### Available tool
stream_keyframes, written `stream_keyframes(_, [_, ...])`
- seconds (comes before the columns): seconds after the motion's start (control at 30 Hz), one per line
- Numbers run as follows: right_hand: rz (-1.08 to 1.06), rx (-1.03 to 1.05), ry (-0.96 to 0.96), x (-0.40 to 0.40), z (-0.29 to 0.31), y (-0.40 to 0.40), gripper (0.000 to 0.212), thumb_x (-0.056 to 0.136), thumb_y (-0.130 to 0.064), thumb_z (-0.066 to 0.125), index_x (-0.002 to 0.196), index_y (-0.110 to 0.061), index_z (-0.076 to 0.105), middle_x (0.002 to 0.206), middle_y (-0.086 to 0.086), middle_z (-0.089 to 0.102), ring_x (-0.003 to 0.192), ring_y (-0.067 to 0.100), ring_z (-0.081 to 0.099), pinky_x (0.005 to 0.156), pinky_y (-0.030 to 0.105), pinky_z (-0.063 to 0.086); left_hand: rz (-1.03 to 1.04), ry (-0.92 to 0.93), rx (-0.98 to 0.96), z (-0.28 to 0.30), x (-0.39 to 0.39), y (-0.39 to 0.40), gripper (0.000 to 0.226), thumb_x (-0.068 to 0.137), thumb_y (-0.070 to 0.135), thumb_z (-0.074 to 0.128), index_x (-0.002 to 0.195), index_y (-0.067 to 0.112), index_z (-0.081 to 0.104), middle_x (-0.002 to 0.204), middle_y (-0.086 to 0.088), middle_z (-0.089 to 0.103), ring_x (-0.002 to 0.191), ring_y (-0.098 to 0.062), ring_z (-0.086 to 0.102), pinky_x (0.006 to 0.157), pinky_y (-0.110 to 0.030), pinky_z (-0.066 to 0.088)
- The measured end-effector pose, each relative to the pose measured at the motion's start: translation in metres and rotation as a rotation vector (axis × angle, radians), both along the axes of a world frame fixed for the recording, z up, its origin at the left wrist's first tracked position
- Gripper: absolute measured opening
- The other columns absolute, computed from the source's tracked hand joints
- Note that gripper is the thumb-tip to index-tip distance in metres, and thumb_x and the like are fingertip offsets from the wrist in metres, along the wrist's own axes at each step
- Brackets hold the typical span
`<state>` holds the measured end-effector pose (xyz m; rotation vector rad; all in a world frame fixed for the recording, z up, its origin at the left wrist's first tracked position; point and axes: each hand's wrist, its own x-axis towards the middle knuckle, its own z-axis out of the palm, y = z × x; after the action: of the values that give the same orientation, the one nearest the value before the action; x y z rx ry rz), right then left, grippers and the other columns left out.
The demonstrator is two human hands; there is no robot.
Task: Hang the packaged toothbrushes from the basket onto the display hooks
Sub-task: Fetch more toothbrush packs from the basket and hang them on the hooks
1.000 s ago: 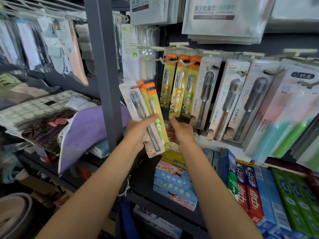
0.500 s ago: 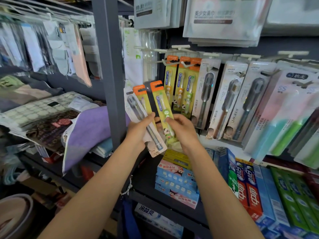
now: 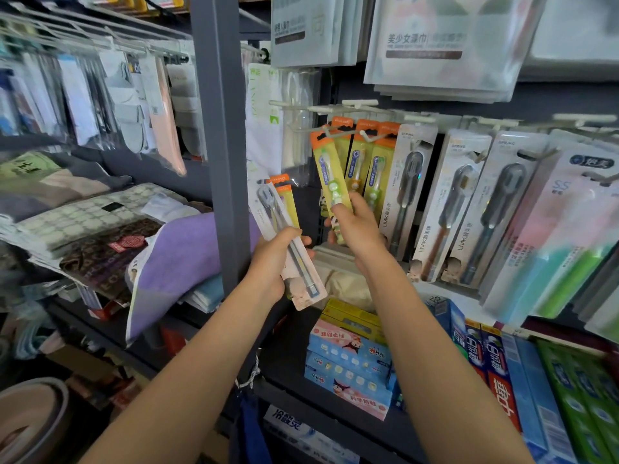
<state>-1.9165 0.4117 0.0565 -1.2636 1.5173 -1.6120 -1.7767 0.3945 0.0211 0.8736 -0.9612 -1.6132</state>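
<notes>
My right hand (image 3: 356, 226) grips the lower end of a yellow toothbrush pack with an orange top (image 3: 330, 172). The pack is raised so its top sits just left of the white display hook (image 3: 338, 130), where similar yellow packs (image 3: 366, 162) hang. My left hand (image 3: 273, 259) holds a small bunch of packs lower down: a grey toothbrush pack (image 3: 284, 236) in front and another orange-topped pack (image 3: 284, 195) behind it. Grey and brown toothbrush packs (image 3: 449, 209) hang on hooks to the right. The basket is out of view.
A grey upright shelf post (image 3: 221, 128) stands just left of my hands. Toothpaste boxes (image 3: 351, 363) lie on the shelf below. Folded towels (image 3: 174, 262) are stacked at the left. Large wipe packs (image 3: 445, 45) hang above the hooks.
My right hand has pulled one yellow pack out of the bunch and lifted it up and right, toward the hook. My left hand keeps the remaining packs, a bit lower.
</notes>
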Motion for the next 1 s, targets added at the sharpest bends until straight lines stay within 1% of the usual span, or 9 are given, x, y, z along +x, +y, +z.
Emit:
stream_keyframes(0.17, [-0.054,-0.046,-0.103,-0.001,-0.004,-0.012,0.021,0.103,-0.019,0.047,0.122,-0.015,0.054,0.086,0.007,0.063,0.055,0.015,0.059,0.055,0.026,0.050,0.025,0.050,-0.062,-0.002,-0.004,-0.004,0.025,0.095,0.006,0.063,0.119,0.007,0.057,0.085,-0.011,0.067,0.067,-0.023,0.072,0.060,-0.034,0.060])
stream_keyframes(0.27, [-0.028,0.021,-0.207,0.000,-0.015,-0.015,0.024,0.105,-0.029,0.051,0.123,-0.014,0.056,0.090,0.010,0.069,0.064,0.020,0.066,0.066,0.037,0.058,0.037,0.054,-0.077,-0.003,-0.006,-0.009,0.028,0.093,0.008,0.068,0.120,0.009,0.062,0.088,-0.009,0.069,0.084,-0.028,0.070,0.081,-0.044,0.060])
stream_keyframes(0.33, [-0.024,0.072,-0.242,-0.001,-0.025,-0.014,0.026,0.103,-0.029,0.056,0.119,-0.010,0.059,0.091,0.012,0.072,0.063,0.021,0.068,0.070,0.041,0.060,0.045,0.045,-0.081,-0.002,-0.008,-0.012,0.020,0.092,0.007,0.069,0.110,0.013,0.066,0.086,-0.005,0.071,0.085,-0.025,0.069,0.085,-0.042,0.057])
stream_keyframes(0.43, [-0.016,0.111,-0.225,-0.002,-0.037,-0.011,0.020,0.102,-0.022,0.059,0.109,-0.004,0.061,0.094,0.016,0.075,0.062,0.020,0.069,0.057,0.031,0.058,0.048,0.024,-0.101,-0.002,-0.010,-0.013,0.013,0.091,0.005,0.070,0.102,0.012,0.067,0.088,-0.008,0.072,0.085,-0.025,0.070,0.090,-0.045,0.056])
stream_keyframes(0.6, [-0.044,0.157,-0.194,-0.003,-0.035,-0.007,0.030,0.103,-0.030,0.058,0.095,-0.003,0.068,0.070,0.002,0.073,0.056,0.015,0.067,0.050,0.022,0.053,0.026,0.031,-0.125,-0.001,-0.010,-0.016,0.017,0.091,0.003,0.070,0.106,0.011,0.068,0.091,-0.007,0.076,0.087,-0.025,0.074,0.089,-0.044,0.059])
stream_keyframes(0.7, [-0.065,0.331,-0.083,-0.009,-0.037,-0.004,0.050,0.095,-0.054,0.061,0.093,-0.006,0.072,0.082,0.005,0.074,0.068,0.017,0.068,0.065,0.028,0.057,-0.013,0.055,-0.161,-0.001,-0.009,-0.018,0.026,0.091,0.000,0.067,0.115,0.011,0.067,0.103,-0.007,0.076,0.096,-0.023,0.074,0.087,-0.040,0.059])
stream_keyframes(0.8, [0.102,0.380,-0.087,-0.015,-0.048,0.003,0.060,0.088,-0.069,0.059,0.100,-0.012,0.073,0.097,0.009,0.078,0.086,0.024,0.073,0.087,0.044,0.060,-0.063,0.092,-0.201,-0.002,-0.010,-0.017,0.032,0.092,-0.005,0.064,0.120,0.010,0.066,0.109,-0.007,0.075,0.097,-0.018,0.073,0.085,-0.033,0.059])
stream_keyframes(0.9, [0.246,0.240,-0.097,-0.014,-0.052,0.013,0.039,0.093,-0.050,0.065,0.104,-0.013,0.072,0.097,0.006,0.078,0.090,0.026,0.073,0.082,0.041,0.059,-0.092,0.090,-0.216,-0.003,-0.011,-0.015,0.036,0.090,-0.005,0.065,0.125,0.003,0.065,0.112,-0.014,0.073,0.099,-0.025,0.072,0.089,-0.038,0.058])
stream_keyframes(1.0, [0.203,0.097,-0.060,-0.015,-0.049,0.018,0.010,0.096,-0.025,0.068,0.095,-0.017,0.073,0.089,-0.001,0.075,0.081,0.013,0.069,0.077,0.031,0.054,-0.076,0.063,-0.195,-0.005,-0.010,-0.016,0.027,0.090,-0.004,0.066,0.115,0.005,0.070,0.103,-0.012,0.076,0.092,-0.024,0.074,0.084,-0.038,0.059])
